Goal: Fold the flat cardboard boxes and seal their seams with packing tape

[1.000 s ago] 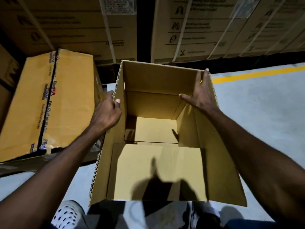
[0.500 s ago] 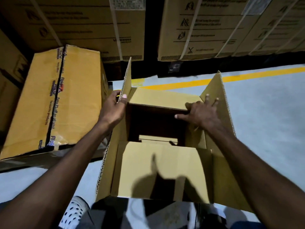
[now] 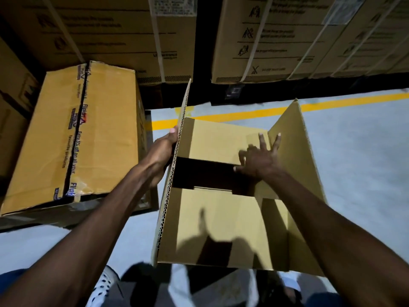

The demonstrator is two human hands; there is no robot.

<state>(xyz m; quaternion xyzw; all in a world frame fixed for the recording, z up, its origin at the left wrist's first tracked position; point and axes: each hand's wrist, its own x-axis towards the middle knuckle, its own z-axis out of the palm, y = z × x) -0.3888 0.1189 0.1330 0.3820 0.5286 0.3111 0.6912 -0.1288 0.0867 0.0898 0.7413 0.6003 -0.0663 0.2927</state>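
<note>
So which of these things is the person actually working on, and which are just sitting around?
Part of the job:
- open cardboard box, flaps being folded in
- left hand, gripping the left flap
- right hand, fingers spread, pressing the far flap down

Just lying about:
- taped yellow carton on the left
- strapped cartons stacked behind
- yellow floor line

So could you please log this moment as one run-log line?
left hand grips left flap | right hand presses far flap down | box untaped
</note>
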